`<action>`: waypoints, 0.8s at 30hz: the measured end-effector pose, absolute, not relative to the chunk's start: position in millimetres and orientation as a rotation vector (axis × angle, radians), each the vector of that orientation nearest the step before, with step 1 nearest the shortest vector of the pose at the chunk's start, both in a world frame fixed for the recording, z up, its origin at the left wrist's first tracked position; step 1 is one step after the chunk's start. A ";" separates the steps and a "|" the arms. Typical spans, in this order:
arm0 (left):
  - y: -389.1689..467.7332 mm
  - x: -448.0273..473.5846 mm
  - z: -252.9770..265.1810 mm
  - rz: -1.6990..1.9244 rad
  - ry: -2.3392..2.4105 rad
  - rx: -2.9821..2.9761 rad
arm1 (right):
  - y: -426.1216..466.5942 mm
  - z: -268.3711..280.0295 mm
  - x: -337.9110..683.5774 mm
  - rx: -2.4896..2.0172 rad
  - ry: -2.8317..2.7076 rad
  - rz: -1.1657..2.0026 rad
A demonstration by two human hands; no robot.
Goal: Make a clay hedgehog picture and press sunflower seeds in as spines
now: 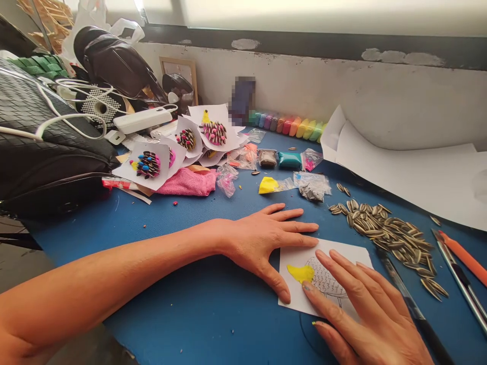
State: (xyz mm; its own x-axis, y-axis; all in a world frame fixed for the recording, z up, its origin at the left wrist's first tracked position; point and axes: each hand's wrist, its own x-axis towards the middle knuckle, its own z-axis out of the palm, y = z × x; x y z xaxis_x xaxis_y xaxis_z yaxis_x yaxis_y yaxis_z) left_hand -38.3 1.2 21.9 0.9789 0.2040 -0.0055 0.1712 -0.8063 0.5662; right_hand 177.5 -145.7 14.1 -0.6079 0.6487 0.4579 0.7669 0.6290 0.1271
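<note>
A white sheet of paper (291, 300) lies on the blue table, with a line drawing of a scaly-bodied bird (329, 279) on it. Yellow clay (300, 274) is spread over the head of the drawing. My left hand (262, 243) rests with fingers spread, its thumb and fingertips on the sheet's left and upper edges. Over the right part of the sheet, my right hand (365, 304) is stretched out flat, its index fingertip touching the clay's lower edge. A little yellow sticks to its thumb tip. The right hand covers part of the drawing.
Sunflower seeds (391, 233) lie in a heap at right, near a dark-handled tool (414, 304), a pen (460, 284) and an orange pen (464, 256). Behind are a yellow clay packet (268, 185), other clay bags (291, 160) and seed-covered pictures (148, 165). A black bag (49, 147) stands left.
</note>
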 end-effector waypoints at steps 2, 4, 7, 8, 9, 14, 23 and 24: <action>1.1 -38.3 21.3 0.086 0.263 2.527 | -145.3 14.1 177.0 -1.122 -2.473 -0.443; 1.0 -38.4 21.0 0.095 0.258 2.524 | -145.5 11.7 177.8 -1.120 -2.452 -0.446; 1.1 -38.5 21.1 0.090 0.258 2.519 | -147.1 6.3 181.1 -1.102 -2.399 -0.452; 1.2 -38.6 21.2 0.088 0.258 2.518 | -147.6 4.9 182.1 -1.096 -2.387 -0.453; 1.3 -38.7 21.2 0.089 0.257 2.517 | -148.0 4.0 182.9 -1.098 -2.376 -0.454; 1.5 -38.6 21.3 0.106 0.243 2.530 | -148.8 7.0 182.1 -1.163 -2.429 -0.447; 1.5 -38.1 21.5 0.106 0.248 2.536 | -146.7 9.3 178.4 -1.194 -2.516 -0.525; 1.5 -38.3 21.3 0.111 0.244 2.533 | -146.2 8.2 178.6 -1.190 -2.515 -0.529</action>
